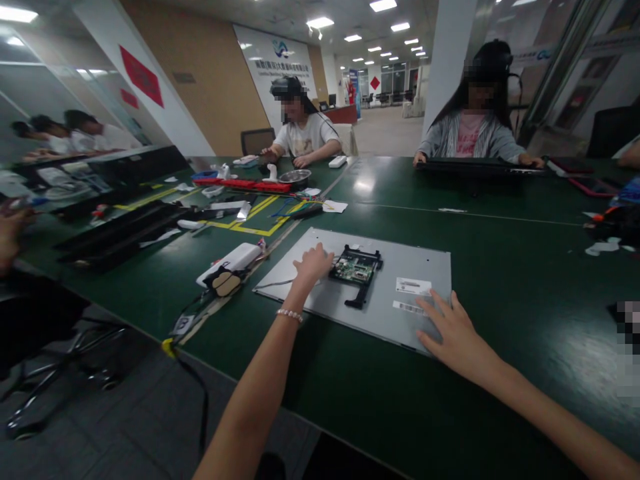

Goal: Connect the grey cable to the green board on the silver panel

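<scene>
A flat grey metal panel (295,260) lies on the green table in front of me. A green circuit board (356,268) sits on it inside a black plastic bracket (356,297). My left hand (315,262) is over the panel just left of the board, fingers stretched out and somewhat apart. A thin dark cable (276,284) runs across the panel toward that hand; whether the fingers touch it I cannot tell. At the panel's right front edge is my right hand (447,327), open with its fingers spread, beside two white labels (413,287).
Left of the panel lies a white power bank-like block (235,263) with cables. Farther off are a black tray (120,233), a red strip (250,185) and a metal bowl (295,177). Two people sit across the table; one holds a dark panel (475,167).
</scene>
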The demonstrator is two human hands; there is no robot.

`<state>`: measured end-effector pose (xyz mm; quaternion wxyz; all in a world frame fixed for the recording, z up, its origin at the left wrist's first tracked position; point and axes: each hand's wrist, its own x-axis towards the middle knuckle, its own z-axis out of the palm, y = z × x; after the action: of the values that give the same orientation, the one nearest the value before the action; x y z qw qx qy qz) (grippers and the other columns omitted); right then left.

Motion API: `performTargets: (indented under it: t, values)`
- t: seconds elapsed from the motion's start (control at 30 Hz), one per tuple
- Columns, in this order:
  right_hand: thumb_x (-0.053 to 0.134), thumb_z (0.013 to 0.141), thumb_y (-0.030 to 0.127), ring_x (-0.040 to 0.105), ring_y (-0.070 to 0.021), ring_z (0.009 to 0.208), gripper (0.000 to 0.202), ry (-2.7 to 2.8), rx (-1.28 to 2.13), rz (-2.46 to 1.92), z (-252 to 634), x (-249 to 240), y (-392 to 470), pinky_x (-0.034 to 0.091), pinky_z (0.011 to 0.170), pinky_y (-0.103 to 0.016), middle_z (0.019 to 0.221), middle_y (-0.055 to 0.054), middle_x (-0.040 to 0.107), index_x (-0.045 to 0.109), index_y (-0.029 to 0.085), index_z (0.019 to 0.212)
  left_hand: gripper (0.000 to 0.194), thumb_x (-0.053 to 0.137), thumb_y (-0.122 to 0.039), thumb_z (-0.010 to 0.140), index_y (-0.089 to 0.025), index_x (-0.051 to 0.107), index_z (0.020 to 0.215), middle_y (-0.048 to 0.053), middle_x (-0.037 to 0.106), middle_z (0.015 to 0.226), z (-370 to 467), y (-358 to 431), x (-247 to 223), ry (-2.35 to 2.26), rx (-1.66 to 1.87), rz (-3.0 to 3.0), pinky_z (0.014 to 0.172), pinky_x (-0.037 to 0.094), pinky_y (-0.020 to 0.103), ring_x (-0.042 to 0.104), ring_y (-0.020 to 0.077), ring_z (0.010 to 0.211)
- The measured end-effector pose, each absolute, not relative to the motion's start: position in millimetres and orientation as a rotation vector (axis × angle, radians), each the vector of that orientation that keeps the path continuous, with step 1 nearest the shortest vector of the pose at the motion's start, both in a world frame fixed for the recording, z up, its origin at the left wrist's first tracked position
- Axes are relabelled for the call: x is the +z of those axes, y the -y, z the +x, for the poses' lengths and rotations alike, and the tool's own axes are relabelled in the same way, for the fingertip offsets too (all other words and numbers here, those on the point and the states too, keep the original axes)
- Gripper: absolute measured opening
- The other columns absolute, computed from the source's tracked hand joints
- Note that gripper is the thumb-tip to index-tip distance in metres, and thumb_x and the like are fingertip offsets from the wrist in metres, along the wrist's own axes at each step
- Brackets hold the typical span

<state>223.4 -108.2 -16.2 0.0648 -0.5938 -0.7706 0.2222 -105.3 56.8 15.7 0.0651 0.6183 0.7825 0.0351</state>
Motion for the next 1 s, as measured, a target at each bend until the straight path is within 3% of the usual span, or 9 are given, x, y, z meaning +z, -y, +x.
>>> performTargets:
  t: [0.27, 0.5, 0.73, 1.0]
  values:
    - [0.045, 0.083, 0.077, -0.007, -0.0489, 0.146, 0.085, 2.463, 0.657, -1.689, 227.6, -13.6, 109.5, 0.013, 0.116, -0.067, 0.168, 0.000, -0.001, 0.024, 0.039, 0.156, 0.058, 0.028, -0.051, 0.097, -0.018, 0.043, 0.142, 0.019, 0.046, 0.149, -108.5, -58.1, 7.7, -2.400, 0.143, 1.860, 0.108, 0.020, 0.073, 0.023, 0.0398, 0.146]
    - [0.046, 0.080, 0.081, -0.006, -0.0533, 0.144, 0.090, 2.507, 0.562, -1.636, 213.3, -18.2, 104.9, 0.012, 0.113, -0.071, 0.168, -0.001, -0.004, 0.024, 0.039, 0.156, 0.057, 0.026, -0.052, 0.097, -0.020, 0.046, 0.140, 0.017, 0.045, 0.150, -109.8, -60.1, 7.0, -2.386, 0.217, 1.824, 0.109, 0.017, 0.074, 0.019, 0.0397, 0.147]
    - [0.039, 0.087, 0.076, -0.005, -0.0406, 0.150, 0.083, 2.578, 0.485, -1.579, 188.9, -8.4, 94.2, -0.001, 0.115, -0.067, 0.167, -0.008, 0.007, 0.028, 0.032, 0.156, 0.055, 0.028, -0.048, 0.098, -0.019, 0.045, 0.142, 0.016, 0.041, 0.152, -106.8, -59.7, 10.2, -2.458, 0.262, 1.905, 0.111, 0.020, 0.071, 0.016, 0.0374, 0.149]
    - [0.035, 0.089, 0.075, 0.001, -0.0349, 0.151, 0.083, 2.558, 0.504, -1.535, 180.8, -13.4, 91.6, 0.003, 0.118, -0.059, 0.167, -0.010, 0.004, 0.025, 0.029, 0.157, 0.062, 0.029, -0.053, 0.097, -0.016, 0.042, 0.146, 0.016, 0.034, 0.157, -90.2, -49.2, 19.2, -2.402, 0.149, 2.027, 0.114, 0.016, 0.068, 0.013, 0.0364, 0.150]
